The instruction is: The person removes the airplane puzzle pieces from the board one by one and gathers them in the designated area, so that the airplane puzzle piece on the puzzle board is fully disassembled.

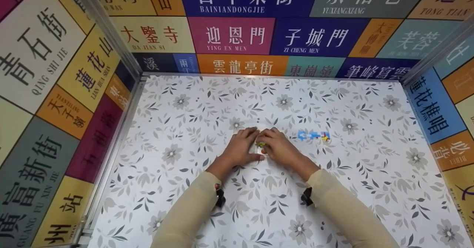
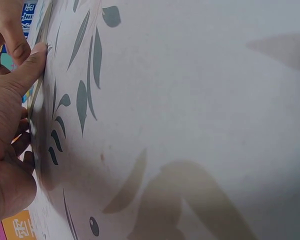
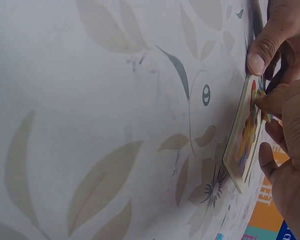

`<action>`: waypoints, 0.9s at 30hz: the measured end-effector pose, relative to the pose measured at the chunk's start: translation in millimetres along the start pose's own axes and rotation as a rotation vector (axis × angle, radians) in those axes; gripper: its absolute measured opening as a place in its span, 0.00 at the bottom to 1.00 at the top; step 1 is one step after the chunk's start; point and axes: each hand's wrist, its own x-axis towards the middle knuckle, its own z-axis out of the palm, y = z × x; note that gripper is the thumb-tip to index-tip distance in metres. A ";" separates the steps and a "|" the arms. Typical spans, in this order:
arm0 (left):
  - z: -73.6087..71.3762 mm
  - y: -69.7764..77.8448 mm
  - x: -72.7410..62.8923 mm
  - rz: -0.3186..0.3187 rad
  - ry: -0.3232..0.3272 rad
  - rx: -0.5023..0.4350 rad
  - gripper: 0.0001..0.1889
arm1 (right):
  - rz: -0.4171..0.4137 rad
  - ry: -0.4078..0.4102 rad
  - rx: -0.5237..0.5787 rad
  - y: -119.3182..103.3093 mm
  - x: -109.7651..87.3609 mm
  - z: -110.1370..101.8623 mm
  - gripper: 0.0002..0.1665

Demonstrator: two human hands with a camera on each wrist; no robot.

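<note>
A thin, light wooden puzzle board (image 3: 234,159) with a colourful picture lies under both hands, mostly covered by them in the head view. My left hand (image 1: 242,148) grips its left side, the thumb at the near edge and the fingers toward the far edge. Over the board, my right hand (image 1: 279,148) pinches a small yellow-green puzzle piece (image 1: 261,144) between thumb and fingertips. Red and yellow parts of the picture show beside those fingertips in the right wrist view. The fingers hide most of the piece's outline.
To the right of the hands, several small blue puzzle pieces (image 1: 307,134) and a yellow-and-red one (image 1: 326,137) lie on the table. A white floral cover (image 1: 207,103) spreads over the table. Panels with coloured street-name signs (image 1: 233,35) enclose the back and sides.
</note>
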 end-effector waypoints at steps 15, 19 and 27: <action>1.9 -1.4 1.0 0.004 0.008 0.007 0.53 | -0.033 0.042 -0.014 -1.4 -7.0 -7.0 0.09; 2.6 -1.1 1.3 0.002 0.005 0.011 0.53 | -0.062 0.068 -0.033 2.4 -12.5 -8.9 0.07; 1.9 -0.2 0.7 0.004 0.004 0.005 0.53 | -0.053 0.083 -0.038 12.9 -27.9 -17.9 0.08</action>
